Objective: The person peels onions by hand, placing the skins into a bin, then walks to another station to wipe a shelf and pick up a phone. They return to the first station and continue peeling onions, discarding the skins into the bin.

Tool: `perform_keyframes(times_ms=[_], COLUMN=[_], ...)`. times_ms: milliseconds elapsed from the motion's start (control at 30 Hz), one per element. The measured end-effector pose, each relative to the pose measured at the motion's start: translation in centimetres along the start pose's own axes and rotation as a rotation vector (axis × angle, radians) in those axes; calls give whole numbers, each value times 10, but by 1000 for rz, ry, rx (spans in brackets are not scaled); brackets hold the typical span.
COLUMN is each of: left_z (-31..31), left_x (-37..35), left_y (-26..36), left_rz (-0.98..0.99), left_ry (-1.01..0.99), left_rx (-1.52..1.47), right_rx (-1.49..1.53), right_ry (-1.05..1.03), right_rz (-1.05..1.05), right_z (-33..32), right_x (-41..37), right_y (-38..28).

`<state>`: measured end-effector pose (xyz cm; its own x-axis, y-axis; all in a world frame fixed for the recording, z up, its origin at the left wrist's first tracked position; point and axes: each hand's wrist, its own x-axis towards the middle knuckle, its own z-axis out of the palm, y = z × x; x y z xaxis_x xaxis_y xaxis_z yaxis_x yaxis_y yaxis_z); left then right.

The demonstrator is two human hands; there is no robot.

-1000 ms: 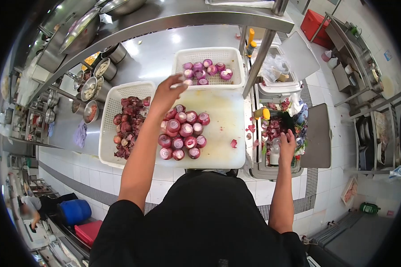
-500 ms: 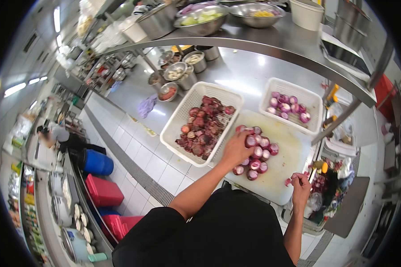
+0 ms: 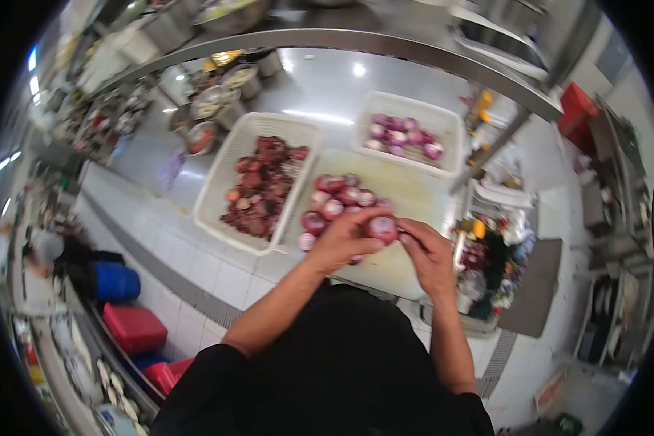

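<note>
My left hand [image 3: 345,243] grips a red onion [image 3: 382,229] between thumb and fingers, above the cutting board. Its pale cut end faces up. My right hand [image 3: 430,256] meets the onion's right side with its fingers pinched together; whatever they hold is too small and blurred to make out. Several trimmed red onions [image 3: 332,209] lie close together on the pale cutting board [image 3: 408,272], partly hidden behind my left hand.
Left of the board stands a white basket [image 3: 212,190] with dark red onions and loose skins. Behind it, another white basket [image 3: 452,144] holds peeled onions. A scrap-filled bin [image 3: 479,291] stands at right. A steel shelf [image 3: 341,40] crosses overhead. A person [image 3: 51,251] is far left.
My left hand has lifted an onion from the group and brought it toward me. My right hand has come in from the board's right edge, without the peel scrap visible earlier. The view has shifted.
</note>
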<state>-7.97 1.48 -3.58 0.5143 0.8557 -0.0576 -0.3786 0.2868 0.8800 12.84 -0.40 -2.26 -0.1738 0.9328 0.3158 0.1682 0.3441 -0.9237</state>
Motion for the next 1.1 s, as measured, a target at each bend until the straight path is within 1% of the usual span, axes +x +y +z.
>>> perform_keyframes(times_ms=[100,167,200,267,333,367,400,467,500,567,633,800,933,967,1033,1100], left_z=[8,11,11,12,13,14,15,18,20,23,23,24,25,25,24,25], left_x=[-2,-2,-1,0,3,5,6,6,7,9,10,13,13,13,14,14], left_y=[11,15,16,17,16,13,14,21,21,21,19,16,15,14,14,12], left_rz=[-14,-23,-43,-70,-38,8,3,-21,-23,26,20,27,-15,-25,-40,-57], left_ry=[10,1,2,-5,-3,-6,-15,-23,-29,-21,-23,-11,2,10,-4,-17], left_rx=[-44,-49,-31,-14,74,107,104,232,230,311,308,331,325,325,319,313], right_rx=[-60,-35,-42,-111,-150,-173,-197,-216,-222,-230,-222,-237,-265,-267,-309,-294], right_ry=[33,-11,2,0,14,8,1,8,7,10,61,110,166,168,218,231], right_rz=[-2,4,11,-34,-19,-13,-7,-9,8,29,34,89,105,107,27,72], right_z=[-6,-7,-8,-9,-10,-11,-12,-14,-16,-15,-12,-9,-6,-6,-5,-6], right_x=[0,0,0,0,-1,-1,-2,-4,-4,-5,-6,-7,-8,-9,-9,-9], right_y=[-14,-24,-25,-25,-29,-30,-30,-31,-33,-34,-34,-38,-36,-33,-25,-24])
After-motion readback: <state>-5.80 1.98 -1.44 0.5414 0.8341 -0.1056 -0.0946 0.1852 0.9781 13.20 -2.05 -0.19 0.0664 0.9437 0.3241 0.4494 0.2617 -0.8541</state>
